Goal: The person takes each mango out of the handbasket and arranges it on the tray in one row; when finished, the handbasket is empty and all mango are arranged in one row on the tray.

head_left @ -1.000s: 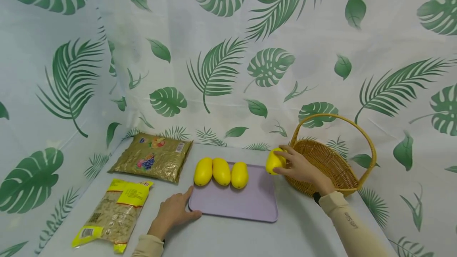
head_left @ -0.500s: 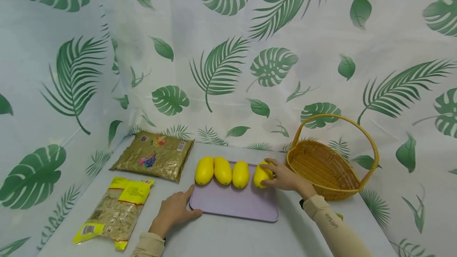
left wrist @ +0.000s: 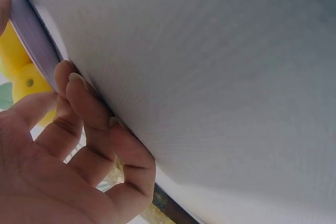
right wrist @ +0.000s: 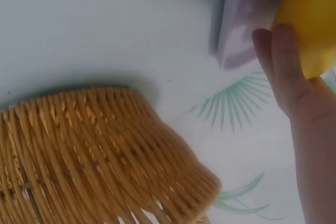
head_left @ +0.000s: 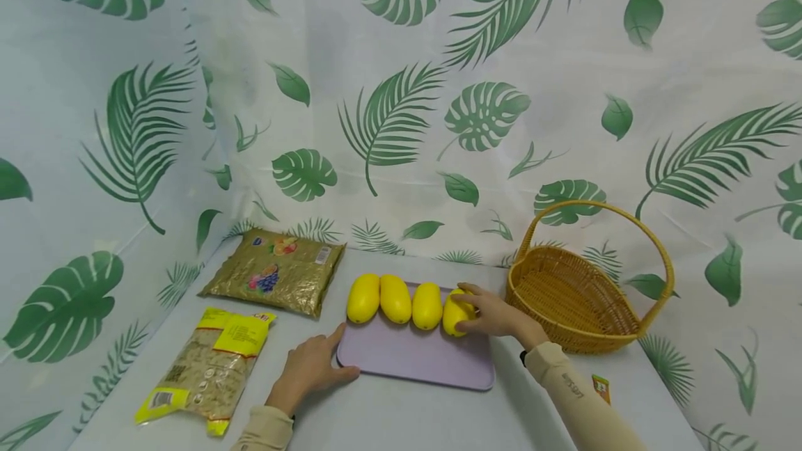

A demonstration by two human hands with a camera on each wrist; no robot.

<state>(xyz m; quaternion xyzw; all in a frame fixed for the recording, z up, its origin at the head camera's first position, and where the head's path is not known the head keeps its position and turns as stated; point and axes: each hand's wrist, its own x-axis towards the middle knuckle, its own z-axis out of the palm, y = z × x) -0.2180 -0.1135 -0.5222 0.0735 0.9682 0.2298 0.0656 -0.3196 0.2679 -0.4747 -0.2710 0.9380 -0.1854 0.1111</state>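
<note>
My right hand (head_left: 491, 312) holds a yellow mango (head_left: 455, 319) at the right end of a row on a flat lilac tray (head_left: 416, 357). Three more yellow mangoes (head_left: 395, 299) lie to its left along the tray's back half. In the right wrist view, fingertips press against the side of the held mango (right wrist: 312, 22). My left hand (head_left: 310, 371) rests at the tray's front left corner, thumb by the front edge and index finger by the left edge. Its other fingers bend loosely against the white table in the left wrist view.
An oval wicker basket (head_left: 570, 298) with a tall handle stands right of the tray. A gold fruit-print bag (head_left: 276, 270) and a yellow-and-clear bag (head_left: 207, 367) lie on the left. A small green-orange packet (head_left: 601, 388) sits near the right forearm.
My right hand has brought the mango leftward from beside the basket and down onto the tray, next to the others. The left hand has stayed at the tray corner.
</note>
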